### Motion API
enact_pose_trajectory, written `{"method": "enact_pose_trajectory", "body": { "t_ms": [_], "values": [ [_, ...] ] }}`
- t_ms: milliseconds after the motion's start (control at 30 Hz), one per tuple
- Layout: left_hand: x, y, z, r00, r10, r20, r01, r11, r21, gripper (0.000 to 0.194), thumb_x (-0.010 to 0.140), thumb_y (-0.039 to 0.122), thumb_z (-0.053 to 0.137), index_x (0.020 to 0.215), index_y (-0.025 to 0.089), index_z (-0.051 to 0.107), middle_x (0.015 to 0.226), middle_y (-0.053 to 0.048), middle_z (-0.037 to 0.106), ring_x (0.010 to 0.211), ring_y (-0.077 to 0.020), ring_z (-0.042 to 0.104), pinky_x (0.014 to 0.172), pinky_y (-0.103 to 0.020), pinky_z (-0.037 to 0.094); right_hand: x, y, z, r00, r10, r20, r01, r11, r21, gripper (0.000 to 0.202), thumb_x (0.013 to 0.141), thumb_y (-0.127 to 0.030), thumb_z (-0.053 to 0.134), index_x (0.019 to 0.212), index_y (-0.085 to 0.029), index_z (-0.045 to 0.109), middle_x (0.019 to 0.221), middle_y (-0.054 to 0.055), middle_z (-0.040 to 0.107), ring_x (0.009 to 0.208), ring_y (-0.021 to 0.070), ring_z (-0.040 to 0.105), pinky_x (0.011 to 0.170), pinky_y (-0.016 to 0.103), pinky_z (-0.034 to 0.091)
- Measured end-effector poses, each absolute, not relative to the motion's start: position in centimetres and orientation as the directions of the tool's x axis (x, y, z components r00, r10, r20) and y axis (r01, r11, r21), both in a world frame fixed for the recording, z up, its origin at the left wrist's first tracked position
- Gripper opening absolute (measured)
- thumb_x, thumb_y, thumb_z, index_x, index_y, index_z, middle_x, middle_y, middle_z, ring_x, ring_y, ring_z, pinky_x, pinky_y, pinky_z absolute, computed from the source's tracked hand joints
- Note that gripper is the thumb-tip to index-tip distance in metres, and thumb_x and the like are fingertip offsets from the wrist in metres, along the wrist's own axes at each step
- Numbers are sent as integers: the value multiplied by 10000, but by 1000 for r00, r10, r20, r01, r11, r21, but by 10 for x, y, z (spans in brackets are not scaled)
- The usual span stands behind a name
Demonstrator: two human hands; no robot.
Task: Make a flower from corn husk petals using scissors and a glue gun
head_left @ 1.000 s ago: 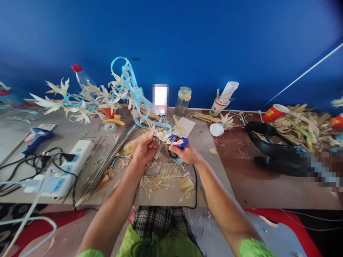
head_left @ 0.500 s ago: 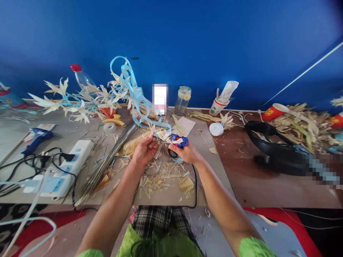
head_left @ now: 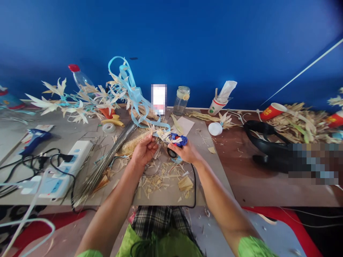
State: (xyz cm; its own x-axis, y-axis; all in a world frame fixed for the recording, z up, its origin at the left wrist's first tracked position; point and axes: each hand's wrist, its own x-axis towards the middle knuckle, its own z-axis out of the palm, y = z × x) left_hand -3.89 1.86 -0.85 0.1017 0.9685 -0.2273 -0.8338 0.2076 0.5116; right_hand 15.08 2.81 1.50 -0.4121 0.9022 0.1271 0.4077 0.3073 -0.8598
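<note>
My right hand (head_left: 187, 153) is wrapped round a blue hot glue gun (head_left: 182, 140), its black cord (head_left: 195, 184) hanging down to the table edge. Left of it, my left hand (head_left: 146, 149) is closed with thumb and forefinger pinching a pale corn husk piece (head_left: 160, 134). The husk touches or nearly touches the front of the glue gun; I cannot tell which. A light blue ribbon (head_left: 138, 98) loops up behind the left hand. Husk scraps (head_left: 155, 182) lie below both hands.
A bundle of thin wires (head_left: 107, 160) and a white power strip (head_left: 71, 169) lie left, beside another blue glue gun (head_left: 36, 140). Husk flowers (head_left: 80, 110), a glass jar (head_left: 182, 101) and a paper cup (head_left: 216, 106) line the back. A black strap-like object (head_left: 273, 157) lies right.
The view has shifted very slightly, so things appear a little further left. Both hands keep their hold and hardly move.
</note>
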Motion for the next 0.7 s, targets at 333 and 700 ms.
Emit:
{"method": "enact_pose_trajectory", "body": {
  "t_ms": [333,700],
  "values": [
    [-40,18,-7,102,968,-228,-839,207,504,91,772,82,580,698,116,539,629,16,496,428,-11,313,479,-169,372,152,30,15,-389,913,126,423,298,-856,325,792,-462,540,801,-157,652,751,46,673,730,175,575,710,278,460],
    [-41,18,-2,82,967,-240,-827,200,525,118,721,108,650,701,128,535,609,33,499,415,-12,309,461,-179,350,176,42,21,-48,990,136,701,130,-701,410,783,-550,512,826,-163,643,769,129,675,799,269,636,688,329,448]
  ]
}}
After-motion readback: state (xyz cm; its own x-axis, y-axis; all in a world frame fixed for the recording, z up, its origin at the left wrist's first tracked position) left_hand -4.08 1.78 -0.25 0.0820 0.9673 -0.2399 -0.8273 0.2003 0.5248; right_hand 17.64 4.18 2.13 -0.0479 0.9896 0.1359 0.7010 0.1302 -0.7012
